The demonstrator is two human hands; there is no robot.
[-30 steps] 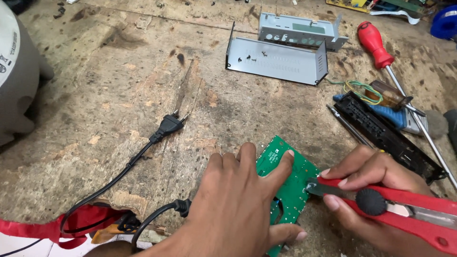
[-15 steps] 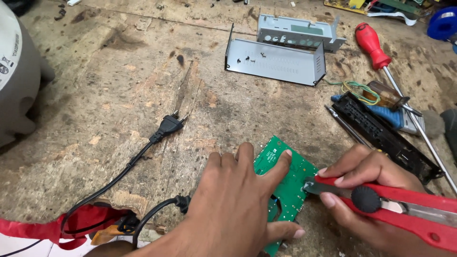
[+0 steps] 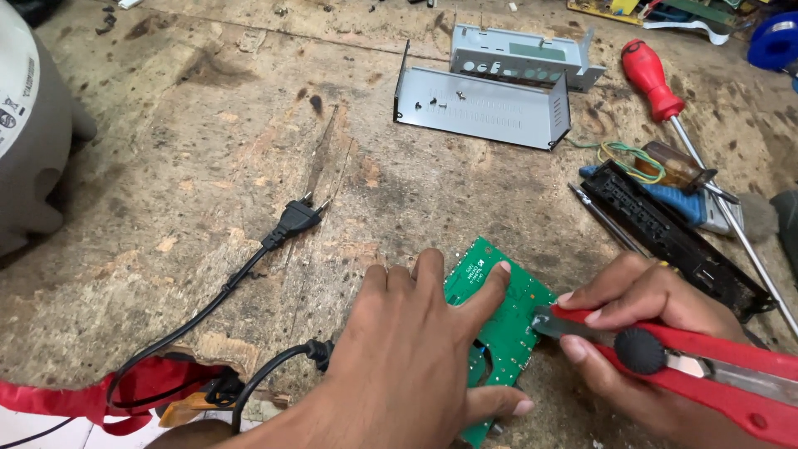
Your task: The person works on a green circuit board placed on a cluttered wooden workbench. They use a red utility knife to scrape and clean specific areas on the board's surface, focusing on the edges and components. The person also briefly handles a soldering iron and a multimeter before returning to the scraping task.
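Hardly anything has moved since the earlier frames: the left hand [image 3: 407, 366] still presses flat on the green circuit board [image 3: 499, 324], fingers spread, index finger stretched across its upper part. The right hand [image 3: 640, 341] stays closed around a red utility knife [image 3: 690, 370], whose tip touches the right edge of the board. The board lies on the worn wooden table [image 3: 249, 166] at the near edge and shows small white print. A black plug [image 3: 295, 220] with its cable lies to the left, a grey metal cover [image 3: 482, 108] further behind, and a red screwdriver [image 3: 657, 83] at the right.
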